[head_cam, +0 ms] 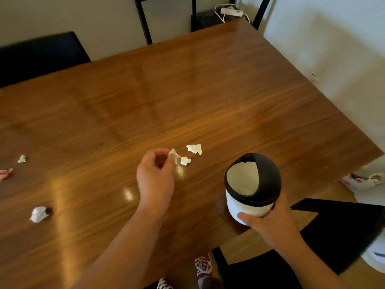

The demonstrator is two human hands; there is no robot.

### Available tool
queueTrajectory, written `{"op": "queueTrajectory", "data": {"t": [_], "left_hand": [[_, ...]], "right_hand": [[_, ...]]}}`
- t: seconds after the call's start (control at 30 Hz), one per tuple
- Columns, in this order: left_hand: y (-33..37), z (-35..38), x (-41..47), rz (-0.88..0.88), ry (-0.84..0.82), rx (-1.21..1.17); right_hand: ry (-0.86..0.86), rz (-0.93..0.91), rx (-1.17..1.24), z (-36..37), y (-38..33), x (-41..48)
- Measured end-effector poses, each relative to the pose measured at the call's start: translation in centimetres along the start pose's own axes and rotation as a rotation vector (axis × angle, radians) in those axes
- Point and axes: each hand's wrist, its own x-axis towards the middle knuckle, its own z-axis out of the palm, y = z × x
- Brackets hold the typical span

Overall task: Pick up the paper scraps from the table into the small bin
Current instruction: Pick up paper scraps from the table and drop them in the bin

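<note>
My right hand (270, 223) grips the white body of the small bin (248, 207) at the table's near right edge; its black domed lid is tilted, with the opening facing me. My left hand (155, 174) hovers over the middle of the wooden table (187, 101), and its fingertips pinch a thin white paper scrap (174, 154). Just beyond those fingers lie two white scraps, a small one (185, 161) and a larger one (194, 148). More scraps lie at the left: a crumpled one (38, 214), a tiny one (22, 159), and a pinkish one (6, 174) at the frame's edge.
A dark chair (39, 57) stands behind the table's far left side, and another dark chair seat (337, 232) is by its near right corner. A wall runs along the right side. A power strip (231, 11) lies on the floor beyond the table.
</note>
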Motion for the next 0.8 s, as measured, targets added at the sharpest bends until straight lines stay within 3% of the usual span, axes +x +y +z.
{"op": "queueTrajectory", "data": {"t": [0.1,0.2,0.23,0.33,0.37,0.4,0.53,0.7,0.8], "left_hand": [[5.5,-3.9,1.5,0.22,0.308,-0.225],[8.3,-2.9,0.3,0.4,0.269,-0.228],[8.4,-1.7,-0.5,0.422,0.144,-0.161],[6.6,1.4,-3.6,0.407,-0.656,0.326],[5.4,1.7,-4.2,0.473,-0.814,0.466],[4.2,1.7,-4.6,0.515,-0.851,0.506],[1.4,1.3,-3.6,0.335,-0.589,0.417],[-4.2,2.8,2.3,0.122,-0.394,0.732],[-6.6,4.1,5.2,0.087,-0.357,0.895]], "right_hand": [[-0.002,-0.024,-0.005,0.5,-0.7,-0.8],[-0.011,-0.048,-0.011,0.9,-0.8,-1.2],[-0.01,-0.053,-0.009,1.0,-0.8,-1.4],[0.018,-0.051,0.005,1.0,-1.0,-1.7],[0.033,-0.048,0.003,0.8,-1.1,-1.8],[0.047,-0.043,-0.003,0.6,-1.2,-2.0],[0.083,-0.027,0.0,-0.6,-1.1,-2.4],[0.097,-0.003,0.028,-1.9,-0.6,-2.7],[0.072,-0.016,0.037,-2.1,0.0,-2.8]]}}
